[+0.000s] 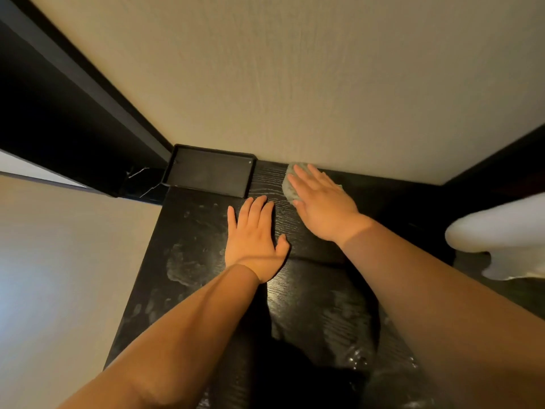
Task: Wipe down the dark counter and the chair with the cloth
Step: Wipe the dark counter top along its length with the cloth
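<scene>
The dark wood-grain counter [191, 237] runs from me to the beige wall and shows pale smears and damp streaks. My right hand [321, 205] lies flat with straight fingers on a grey-green cloth [290, 184], pressing it onto the counter close to the wall. My left hand [253, 240] rests flat on the counter, fingers straight, just left of the right hand and holding nothing. The chair is not in view.
A black rectangular tray [209, 171] sits at the back left corner of the counter against the wall. A dark frame [88, 93] rises at the left. A white rounded object [501, 231] juts in from the right edge. The counter's left edge drops off beside a pale surface [59, 261].
</scene>
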Tool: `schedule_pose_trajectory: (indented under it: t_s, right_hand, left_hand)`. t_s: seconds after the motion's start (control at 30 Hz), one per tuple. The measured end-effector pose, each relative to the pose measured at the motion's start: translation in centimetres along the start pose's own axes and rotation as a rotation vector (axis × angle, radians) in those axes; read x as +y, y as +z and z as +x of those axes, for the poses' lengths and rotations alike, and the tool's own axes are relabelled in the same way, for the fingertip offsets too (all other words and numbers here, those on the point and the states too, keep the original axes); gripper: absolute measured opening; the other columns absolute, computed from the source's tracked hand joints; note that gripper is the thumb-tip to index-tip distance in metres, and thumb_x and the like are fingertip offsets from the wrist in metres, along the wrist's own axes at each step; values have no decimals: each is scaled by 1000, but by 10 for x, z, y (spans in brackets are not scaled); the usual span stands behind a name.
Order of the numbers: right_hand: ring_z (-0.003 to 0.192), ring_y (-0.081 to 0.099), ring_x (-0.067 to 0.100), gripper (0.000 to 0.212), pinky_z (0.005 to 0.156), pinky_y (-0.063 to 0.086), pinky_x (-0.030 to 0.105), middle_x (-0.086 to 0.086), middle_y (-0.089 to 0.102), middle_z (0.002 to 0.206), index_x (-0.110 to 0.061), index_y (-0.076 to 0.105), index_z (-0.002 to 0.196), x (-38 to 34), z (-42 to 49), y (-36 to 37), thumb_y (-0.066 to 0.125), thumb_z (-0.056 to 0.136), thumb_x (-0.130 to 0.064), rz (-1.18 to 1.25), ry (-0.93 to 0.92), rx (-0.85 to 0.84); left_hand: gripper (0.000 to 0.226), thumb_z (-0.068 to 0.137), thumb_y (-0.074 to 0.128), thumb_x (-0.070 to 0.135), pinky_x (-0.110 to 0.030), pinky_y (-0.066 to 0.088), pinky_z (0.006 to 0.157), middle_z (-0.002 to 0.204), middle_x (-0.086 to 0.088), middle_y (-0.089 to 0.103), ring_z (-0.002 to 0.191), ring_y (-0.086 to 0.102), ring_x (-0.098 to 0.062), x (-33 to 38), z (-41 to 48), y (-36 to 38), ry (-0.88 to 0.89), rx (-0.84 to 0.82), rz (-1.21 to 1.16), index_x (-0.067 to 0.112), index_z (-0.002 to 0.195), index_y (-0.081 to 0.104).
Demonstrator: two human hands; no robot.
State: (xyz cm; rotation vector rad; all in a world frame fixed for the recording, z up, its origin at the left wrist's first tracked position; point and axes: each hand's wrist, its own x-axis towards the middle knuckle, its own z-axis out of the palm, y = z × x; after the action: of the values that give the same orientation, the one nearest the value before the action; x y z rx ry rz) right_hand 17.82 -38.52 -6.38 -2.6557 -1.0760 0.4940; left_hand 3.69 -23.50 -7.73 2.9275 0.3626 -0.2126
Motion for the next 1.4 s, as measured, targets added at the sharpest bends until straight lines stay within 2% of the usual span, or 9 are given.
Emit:
schedule_pose_trajectory:
  t_s: [0.17, 0.27, 0.53, 0.67, 0.8, 1.03, 1.17, 1.3, 1.4]
  right_hand:
    - [157, -10, 17, 61, 121, -12, 31, -5, -4, 172, -24, 6, 164, 31, -45, 1, 28, 109, -36, -5, 241, 71]
    - [158, -11, 24, 61, 126, -8, 38, 0, -4, 172, -21, 7, 165, 18, -44, 3, 29, 109, -33, 20, 305, 81]
    - [158, -8, 19, 63, 128, -3, 39, -3, -2, 172, -24, 8, 165, 14, -41, 5, 32, 109, -40, 49, 127, 36]
    - [158, -5, 19, 62, 129, -1, 39, -7, 1, 172, -26, 13, 164, 47, -69, 3, 33, 108, -41, 38, 351, 115]
    - [158, -11, 25, 64, 124, -8, 39, -5, -6, 172, -26, 7, 164, 28, -61, 6, 32, 107, -41, 10, 533, 119]
    - [157, -14, 24, 63, 127, -7, 39, 0, -7, 172, -20, 4, 165, -1, -35, 17, 26, 109, -38, 31, 320, 58]
    - [158, -2, 27, 62, 125, 16, 55, -2, 5, 172, -23, 17, 163, 25, -70, 15, 27, 106, -43, 86, 501, 158]
    - [157, -15, 27, 66, 123, 18, 59, -7, -16, 169, -30, -8, 161, 28, -93, 12, 29, 108, -41, 92, 771, 61]
    - [155, 0, 34, 67, 120, 24, 54, 3, 0, 170, -23, 6, 162, -3, -82, 8, 40, 106, -36, 25, 698, 76]
  left_hand:
    - [81, 92, 40, 56, -62, 5, 129, 172, -1, 22, 160, 11, -27, 0, 1, -1, 10, 4, -11, 22, 164, 26]
    - [81, 92, 40, 55, -62, 5, 129, 172, -1, 20, 160, 10, -27, 0, 1, -1, 11, -4, -5, 24, 165, 24]
    - [81, 93, 41, 55, -60, 3, 130, 173, -1, 18, 161, 7, -26, 0, 1, -3, 7, -17, -5, 26, 166, 23]
    - [83, 91, 35, 56, -53, 2, 132, 173, -3, 16, 162, 4, -25, -1, 2, -5, 25, -23, -57, 24, 166, 22]
    - [81, 94, 44, 52, -45, 5, 132, 174, -4, 14, 162, 2, -25, -2, 4, -4, 37, -23, -87, 21, 165, 22]
    - [83, 96, 44, 50, -45, -2, 132, 176, -5, 3, 162, -6, -24, -4, 6, -3, 68, -57, -79, 17, 167, 15]
    - [82, 96, 36, 52, -47, -3, 132, 176, -5, -1, 162, -9, -24, -5, 4, -2, 84, -58, -41, 22, 168, 11]
    - [77, 98, 34, 53, -48, -5, 131, 177, -5, -3, 162, -10, -26, -6, 5, 1, 97, -46, -32, 32, 168, 11]
    - [76, 97, 36, 53, -50, -2, 131, 177, -7, 1, 163, -5, -28, -6, 3, 2, 103, -18, -30, 33, 168, 16]
